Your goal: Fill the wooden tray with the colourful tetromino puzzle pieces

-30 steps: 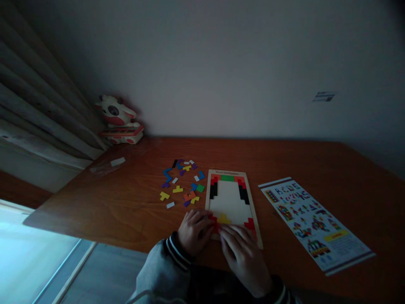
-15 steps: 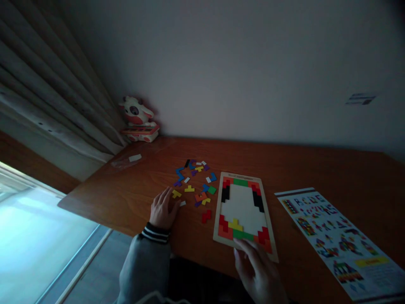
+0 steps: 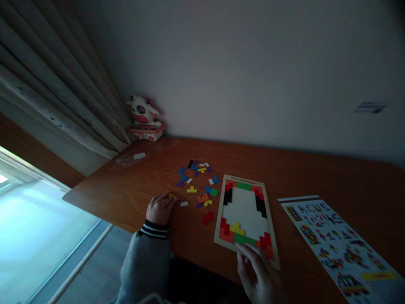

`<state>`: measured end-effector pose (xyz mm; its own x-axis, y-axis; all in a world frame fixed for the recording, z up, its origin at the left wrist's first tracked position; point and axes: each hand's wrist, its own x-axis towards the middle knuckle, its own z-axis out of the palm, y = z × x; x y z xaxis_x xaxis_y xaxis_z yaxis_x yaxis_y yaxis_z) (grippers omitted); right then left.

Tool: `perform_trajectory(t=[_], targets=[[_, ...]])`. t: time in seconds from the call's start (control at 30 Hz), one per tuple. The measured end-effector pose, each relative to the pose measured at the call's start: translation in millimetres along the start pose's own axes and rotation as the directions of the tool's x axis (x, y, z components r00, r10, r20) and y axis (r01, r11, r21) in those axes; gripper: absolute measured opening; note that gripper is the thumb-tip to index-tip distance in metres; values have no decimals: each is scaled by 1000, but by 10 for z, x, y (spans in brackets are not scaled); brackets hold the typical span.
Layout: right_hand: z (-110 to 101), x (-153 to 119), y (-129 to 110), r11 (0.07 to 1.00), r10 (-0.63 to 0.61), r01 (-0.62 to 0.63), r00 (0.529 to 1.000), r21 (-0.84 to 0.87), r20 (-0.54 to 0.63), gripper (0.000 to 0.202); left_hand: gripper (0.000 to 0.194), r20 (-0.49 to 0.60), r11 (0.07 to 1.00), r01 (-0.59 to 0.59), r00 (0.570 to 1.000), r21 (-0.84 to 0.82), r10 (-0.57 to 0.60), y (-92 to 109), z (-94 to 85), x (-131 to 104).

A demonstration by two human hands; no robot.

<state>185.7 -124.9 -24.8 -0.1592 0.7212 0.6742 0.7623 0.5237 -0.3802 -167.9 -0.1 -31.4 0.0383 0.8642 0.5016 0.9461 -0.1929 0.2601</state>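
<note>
Where curtain meets wall, wooden desk [image 3: 316,177]; left hand [image 3: 160,209] pinching yellow piece [image 3: 171,196], right hand [image 3: 257,270] open.

Left hand [image 3: 160,208] covers most of a yellow piece [image 3: 172,196], only a sliver shows past the fingertips, so can't tell its shape or whether it's gripped or just touched. Right hand [image 3: 257,274] is cut off by the bottom edge at the wrist, and its fingers hide the near edge of the puzzle board [image 3: 274,257]. Sheet [image 3: 341,245] runs off the right/bottom edges w/ print too small and dim to read; the far loose pieces [image 3: 198,166] are too tiny to sort by shape.
</note>
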Motion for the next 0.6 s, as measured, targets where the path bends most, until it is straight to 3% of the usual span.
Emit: perform_trajectory(t=[0.17,0.27,0.37,0.47,0.6], targets=[[20,-38,11,1000,28,-28,999,12,-19,23,29,-59,993,112,992,-36,-114,37,-39,22],[23,-11,-2,1000,20,-20,999,7,-36,23,36,-109,984,92,988,-150,-109,198,-69,2],[15,37,-22,1000,-6,7,999,7,-52,25,35,-128,932,-45,992,-360,-1,543,-89,-59],[-4,71,-42,1000,-16,16,998,2,-58,25,39,7,802,-138,985,-581,174,1021,-72,-154],[-41,60,-61,1000,-14,14,1000,-2,-23,26,53,156,574,-148,881,-805,447,1535,-20,-267]])
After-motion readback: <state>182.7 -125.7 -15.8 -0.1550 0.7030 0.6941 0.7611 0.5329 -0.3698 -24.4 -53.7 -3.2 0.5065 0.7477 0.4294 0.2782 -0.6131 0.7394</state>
